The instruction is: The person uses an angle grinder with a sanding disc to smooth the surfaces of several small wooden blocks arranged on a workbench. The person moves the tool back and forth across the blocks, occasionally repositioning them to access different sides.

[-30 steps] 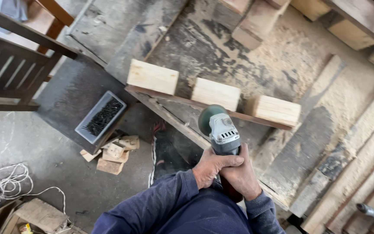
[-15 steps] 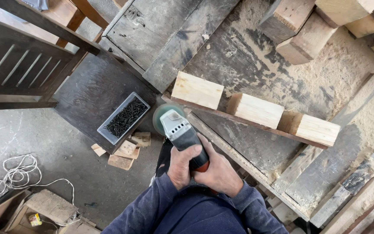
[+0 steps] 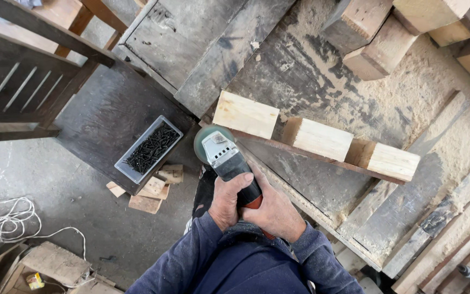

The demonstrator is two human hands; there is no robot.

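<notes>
Nearest the camera, both hands are wrapped around the rear body of an angle grinder [image 3: 225,158]: the left hand [image 3: 228,200] is curled over the top of the grip, and the right hand [image 3: 274,211] is closed around it from the other side, fingers pressed tight. The grinder points away from the person, its round green guard and disc sitting at the near end of a thin plank [image 3: 322,156], just beside the first of three pale wooden blocks [image 3: 246,114] fixed along that plank. The tool looks rigid and fairly heavy, likely to kick or twist, so a firm two-handed hold on the narrow rear grip, well back from the disc, suits it.

Farther left, a shallow rectangular tray [image 3: 149,148] rests on a dark board and is full of black screws. Small wood offcuts [image 3: 153,191] lie just below it. Beyond, the sawdust-covered counter [image 3: 409,103] carries larger timber blocks.
</notes>
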